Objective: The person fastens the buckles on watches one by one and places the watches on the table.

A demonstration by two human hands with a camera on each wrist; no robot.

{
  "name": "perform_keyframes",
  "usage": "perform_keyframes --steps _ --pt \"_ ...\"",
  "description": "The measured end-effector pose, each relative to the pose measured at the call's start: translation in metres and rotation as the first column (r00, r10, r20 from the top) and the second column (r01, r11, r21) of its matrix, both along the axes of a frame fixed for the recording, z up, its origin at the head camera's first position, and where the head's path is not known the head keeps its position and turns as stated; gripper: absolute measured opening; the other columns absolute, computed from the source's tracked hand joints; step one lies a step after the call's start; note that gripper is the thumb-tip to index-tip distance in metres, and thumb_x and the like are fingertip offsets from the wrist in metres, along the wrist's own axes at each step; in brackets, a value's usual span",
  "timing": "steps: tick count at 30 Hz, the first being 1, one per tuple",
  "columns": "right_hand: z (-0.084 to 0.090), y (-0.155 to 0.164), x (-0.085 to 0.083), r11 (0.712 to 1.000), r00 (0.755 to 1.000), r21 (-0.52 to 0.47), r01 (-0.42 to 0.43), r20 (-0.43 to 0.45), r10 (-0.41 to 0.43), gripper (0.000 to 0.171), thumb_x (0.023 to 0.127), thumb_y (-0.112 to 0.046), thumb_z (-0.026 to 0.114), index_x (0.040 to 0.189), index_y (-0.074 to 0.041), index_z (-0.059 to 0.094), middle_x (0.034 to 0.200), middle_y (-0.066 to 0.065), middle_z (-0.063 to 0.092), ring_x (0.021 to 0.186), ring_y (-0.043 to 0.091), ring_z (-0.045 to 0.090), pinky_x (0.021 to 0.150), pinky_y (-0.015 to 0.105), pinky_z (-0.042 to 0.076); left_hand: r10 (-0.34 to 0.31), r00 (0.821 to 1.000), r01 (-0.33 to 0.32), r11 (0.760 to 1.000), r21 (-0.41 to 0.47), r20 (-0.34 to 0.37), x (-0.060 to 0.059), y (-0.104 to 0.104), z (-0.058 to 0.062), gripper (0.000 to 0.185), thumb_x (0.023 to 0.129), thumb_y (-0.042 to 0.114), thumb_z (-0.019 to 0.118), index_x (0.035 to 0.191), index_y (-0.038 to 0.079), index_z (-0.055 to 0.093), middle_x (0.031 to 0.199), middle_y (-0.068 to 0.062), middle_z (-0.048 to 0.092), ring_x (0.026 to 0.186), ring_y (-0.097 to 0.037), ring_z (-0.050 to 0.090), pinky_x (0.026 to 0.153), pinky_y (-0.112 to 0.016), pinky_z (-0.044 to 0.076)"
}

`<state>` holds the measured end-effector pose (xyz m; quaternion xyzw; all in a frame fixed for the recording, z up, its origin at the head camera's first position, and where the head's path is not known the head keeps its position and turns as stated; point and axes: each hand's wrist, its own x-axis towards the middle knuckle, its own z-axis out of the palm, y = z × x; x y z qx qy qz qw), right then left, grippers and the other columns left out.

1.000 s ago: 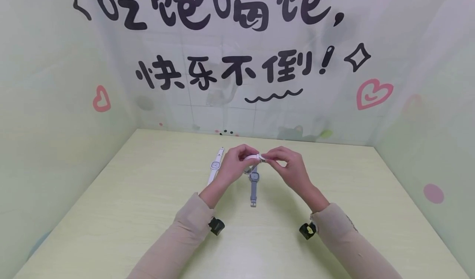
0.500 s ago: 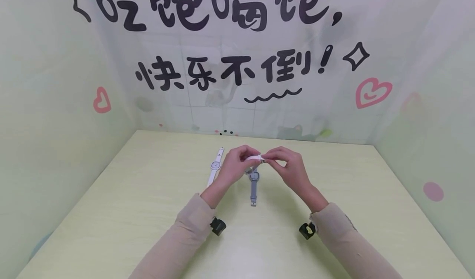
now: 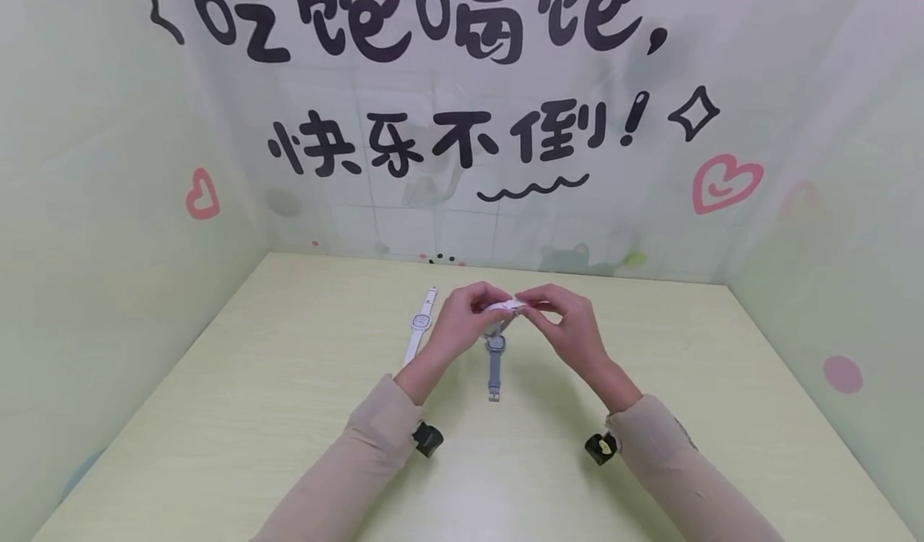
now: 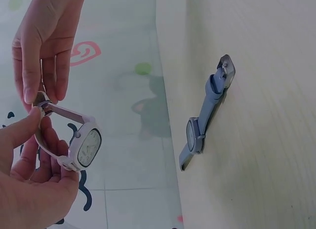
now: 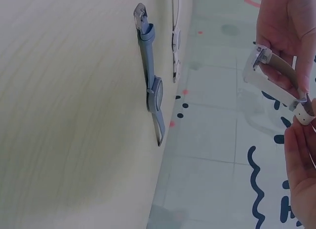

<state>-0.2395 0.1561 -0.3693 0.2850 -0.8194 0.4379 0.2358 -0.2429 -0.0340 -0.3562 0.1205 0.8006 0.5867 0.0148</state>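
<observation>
Above the table, both hands hold a white wristwatch whose strap is closed into a loop. My left hand grips one side of the strap, thumb and fingertips near the buckle. Thumb and fingers of my right hand pinch the strap end at the buckle, where fingertips partly hide it. The watch's dial faces outward in the left wrist view. Below the hands, a blue-grey wristwatch lies stretched out on the table. To the left, another white wristwatch lies flat, its lower strap partly behind the left wrist.
The pale wood-look table is enclosed by light printed walls at the back and both sides. Black lettering and pink hearts mark the back wall. Black wrist cameras hang under both sleeves.
Both hands stay nearly in place with the held watch, shifting slightly right. Around the buckle, the strap end has changed angle between the fingertips. The two watches on the table lie as before.
</observation>
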Motion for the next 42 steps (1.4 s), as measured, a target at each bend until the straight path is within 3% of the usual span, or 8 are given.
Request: perform_keyframes --steps 8,17,24,31,35,38,42 --pt "-0.004 0.002 0.002 0.999 1.000 -0.033 -0.013 0.021 0.014 0.014 0.089 -0.004 0.072 0.103 -0.004 0.075 0.099 0.009 0.077 0.091 0.021 0.073 0.085 0.020 0.059 -0.022 1.000 0.022 1.000 -0.005 -0.004 -0.001 0.001 -0.001 0.019 0.090 0.013 0.074 0.108 0.009 0.072 0.103 -0.008 0.073 0.084 -0.015 0.061 0.075 -0.022 0.053" --pt "-0.006 -0.003 0.003 0.999 0.995 -0.037 -0.033 0.092 0.036 0.020 0.087 -0.009 0.076 0.106 -0.004 0.072 0.101 0.011 0.076 0.090 0.023 0.074 0.080 0.032 0.062 -0.033 0.999 0.032 0.999 -0.019 -0.026 -0.001 -0.002 -0.004 0.018 0.090 0.016 0.074 0.107 0.011 0.073 0.104 -0.006 0.074 0.088 -0.014 0.065 0.080 -0.025 0.056" --pt "-0.004 -0.005 0.005 0.998 0.994 -0.067 0.005 0.112 0.003 0.015 0.086 -0.004 0.076 0.101 -0.002 0.073 0.098 0.013 0.076 0.090 0.026 0.075 0.077 0.035 0.063 -0.014 0.996 0.006 0.997 -0.083 -0.091 0.000 -0.006 -0.003 0.020 0.090 0.016 0.074 0.110 0.013 0.076 0.113 -0.005 0.070 0.105 -0.020 0.066 0.096 -0.033 0.057" --pt "-0.003 -0.007 0.006 0.994 0.996 -0.101 0.039 0.084 -0.031 0.016 0.085 0.000 0.076 0.100 -0.002 0.073 0.098 0.012 0.076 0.090 0.025 0.074 0.078 0.034 0.063 0.038 0.985 -0.068 0.982 -0.175 -0.169 0.003 -0.007 0.003 0.013 0.089 0.018 0.075 0.101 0.012 0.076 0.097 -0.003 0.075 0.081 -0.015 0.063 0.071 -0.026 0.055" --pt "-0.003 -0.010 0.007 0.993 0.998 -0.111 0.039 0.055 -0.033 0.016 0.085 0.002 0.075 0.100 -0.001 0.073 0.097 0.013 0.076 0.089 0.026 0.074 0.078 0.035 0.063 0.063 0.978 -0.110 0.966 -0.234 -0.201 0.006 -0.008 0.008 0.012 0.090 0.021 0.075 0.098 0.013 0.078 0.092 0.000 0.076 0.080 -0.012 0.063 0.068 -0.024 0.053" --pt "-0.003 -0.012 0.007 0.995 0.999 -0.092 0.028 0.024 -0.026 0.016 0.085 0.003 0.075 0.100 -0.001 0.073 0.097 0.013 0.076 0.089 0.026 0.074 0.078 0.033 0.063 0.071 0.982 -0.112 0.964 -0.242 -0.174 0.007 -0.009 0.011 0.014 0.089 0.023 0.076 0.097 0.013 0.079 0.090 -0.001 0.076 0.079 -0.013 0.065 0.068 -0.024 0.053" --pt "-0.001 -0.014 0.007 0.998 1.000 -0.056 0.025 -0.012 -0.025 0.017 0.084 0.004 0.075 0.100 0.000 0.072 0.097 0.012 0.076 0.089 0.024 0.074 0.079 0.030 0.062 0.072 0.996 -0.081 0.978 -0.191 -0.052 0.002 -0.011 0.010 0.015 0.090 0.024 0.075 0.098 0.012 0.079 0.090 -0.003 0.077 0.079 -0.016 0.065 0.071 -0.027 0.054"
